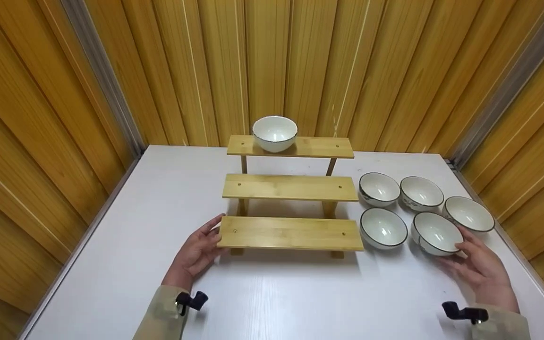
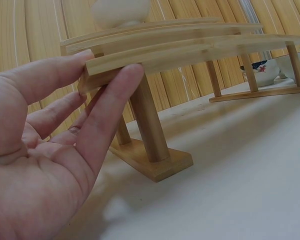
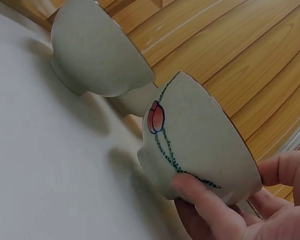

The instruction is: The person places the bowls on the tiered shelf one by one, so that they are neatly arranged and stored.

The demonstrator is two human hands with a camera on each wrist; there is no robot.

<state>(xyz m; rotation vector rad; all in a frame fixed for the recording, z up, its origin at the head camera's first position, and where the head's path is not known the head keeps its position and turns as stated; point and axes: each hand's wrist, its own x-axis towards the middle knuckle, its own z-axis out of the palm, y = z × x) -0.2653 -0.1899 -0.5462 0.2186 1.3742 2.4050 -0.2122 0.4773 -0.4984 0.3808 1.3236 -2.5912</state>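
A three-tier wooden display stand [image 1: 291, 233] stands mid-table. At the left end of its lowest shelf is my left hand [image 1: 199, 250]; in the left wrist view its fingers and thumb hold the board's corner [image 2: 107, 65], one digit beneath the board. My right hand [image 1: 482, 264] grips a white dark-rimmed bowl [image 1: 435, 231], thumb low on its outer side and fingers by the rim. A red tulip-like flower decorates this bowl [image 3: 200, 135] in the right wrist view. Whether its foot touches the table is unclear. Another white bowl [image 1: 274, 134] sits upright on the top shelf, left of centre.
Several similar bowls are grouped right of the stand: one nearest it in front [image 1: 384, 229], two behind [image 1: 379, 189] [image 1: 421, 192], and one at the far right [image 1: 469, 214] close to the table edge. Wood-patterned panels [image 1: 262, 61] enclose the white table [image 1: 125, 226] behind and at both sides.
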